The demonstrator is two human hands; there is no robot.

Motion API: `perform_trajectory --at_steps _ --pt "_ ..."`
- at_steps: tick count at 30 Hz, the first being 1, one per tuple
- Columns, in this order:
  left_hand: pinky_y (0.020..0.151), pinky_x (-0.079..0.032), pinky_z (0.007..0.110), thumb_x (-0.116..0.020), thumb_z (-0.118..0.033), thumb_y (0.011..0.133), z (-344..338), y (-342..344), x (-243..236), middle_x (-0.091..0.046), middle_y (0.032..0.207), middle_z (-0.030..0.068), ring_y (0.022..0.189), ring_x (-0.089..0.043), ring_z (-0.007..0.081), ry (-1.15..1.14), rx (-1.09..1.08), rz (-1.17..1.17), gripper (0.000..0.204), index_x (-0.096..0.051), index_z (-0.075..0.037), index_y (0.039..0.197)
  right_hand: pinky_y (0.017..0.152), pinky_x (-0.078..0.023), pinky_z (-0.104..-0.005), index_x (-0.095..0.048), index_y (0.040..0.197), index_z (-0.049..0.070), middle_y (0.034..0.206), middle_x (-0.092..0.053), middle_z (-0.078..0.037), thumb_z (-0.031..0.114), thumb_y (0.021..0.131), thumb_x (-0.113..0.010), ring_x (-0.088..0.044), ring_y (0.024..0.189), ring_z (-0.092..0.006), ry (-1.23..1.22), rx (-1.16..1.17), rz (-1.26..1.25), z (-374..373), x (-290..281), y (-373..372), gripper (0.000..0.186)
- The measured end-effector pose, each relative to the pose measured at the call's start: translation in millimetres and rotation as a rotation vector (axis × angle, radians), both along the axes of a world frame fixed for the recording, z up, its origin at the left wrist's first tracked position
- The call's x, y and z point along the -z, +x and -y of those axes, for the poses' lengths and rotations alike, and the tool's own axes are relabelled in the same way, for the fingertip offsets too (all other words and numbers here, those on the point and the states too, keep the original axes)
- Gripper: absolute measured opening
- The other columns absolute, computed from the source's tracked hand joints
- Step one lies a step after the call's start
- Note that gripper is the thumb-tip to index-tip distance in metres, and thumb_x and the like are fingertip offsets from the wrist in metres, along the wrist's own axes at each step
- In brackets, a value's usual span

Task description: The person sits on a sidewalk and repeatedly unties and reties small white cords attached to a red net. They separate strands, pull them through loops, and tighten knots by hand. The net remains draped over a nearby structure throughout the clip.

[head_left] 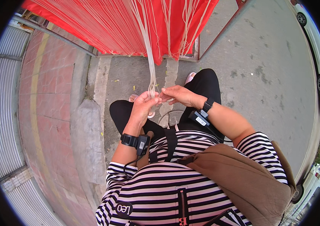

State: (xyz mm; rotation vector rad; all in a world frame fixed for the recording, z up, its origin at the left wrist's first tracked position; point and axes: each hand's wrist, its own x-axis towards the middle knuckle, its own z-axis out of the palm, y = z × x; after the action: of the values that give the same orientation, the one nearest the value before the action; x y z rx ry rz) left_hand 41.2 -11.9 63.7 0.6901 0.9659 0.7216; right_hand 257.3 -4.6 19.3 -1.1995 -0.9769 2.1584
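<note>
A bundle of cream strings (150, 62) comes down from a red cloth (161, 45) at the top of the view. It narrows into several loops at its lower end. My left hand (145, 103) is closed around that end, thumb pressed against the fingers. Just to the right, my right hand (180, 95) pinches with its fingertips, which meet those of the left hand. Whatever lies between the right fingertips is too small to make out. Both hands are above my lap, between my bent knees.
Many more cream strings (103, 28) stretch across the red cloth, set in a metal frame (224, 30). Red paving (52, 86) and a raised kerb (86, 124) are at left, beside a corrugated metal shutter (3, 90). White cars (314, 34) stand along the far right.
</note>
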Motion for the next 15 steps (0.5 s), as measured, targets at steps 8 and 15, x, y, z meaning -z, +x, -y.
perform_trajectory --at_steps 8,15 --pt "0.082 -0.053 0.031 -0.060 -0.014 0.095 3.8 1.0 7.6 -0.069 0.096 0.0083 0.089 -0.066 0.0174 -0.033 0.062 -0.016 0.019 -0.064 -0.002 0.109 0.087 -0.053 -0.0322 -0.065 0.105 0.001 0.100 -0.069 -0.010 0.023 0.101 -0.051 -0.067 0.093 -0.0180 -0.105 0.226 -0.178 2.3 -14.8 -13.4 0.026" --pt "0.081 -0.055 0.032 -0.056 -0.017 0.097 4.1 -12.2 14.1 -0.067 0.094 0.0089 0.090 -0.067 0.0203 -0.128 -0.094 0.085 0.023 -0.062 0.001 0.111 0.088 -0.051 -0.0294 -0.065 0.104 0.002 0.094 -0.069 -0.006 0.023 0.102 -0.050 -0.066 0.091 -0.0141 0.013 0.293 -0.218 13.2 -52.8 11.6 0.025"
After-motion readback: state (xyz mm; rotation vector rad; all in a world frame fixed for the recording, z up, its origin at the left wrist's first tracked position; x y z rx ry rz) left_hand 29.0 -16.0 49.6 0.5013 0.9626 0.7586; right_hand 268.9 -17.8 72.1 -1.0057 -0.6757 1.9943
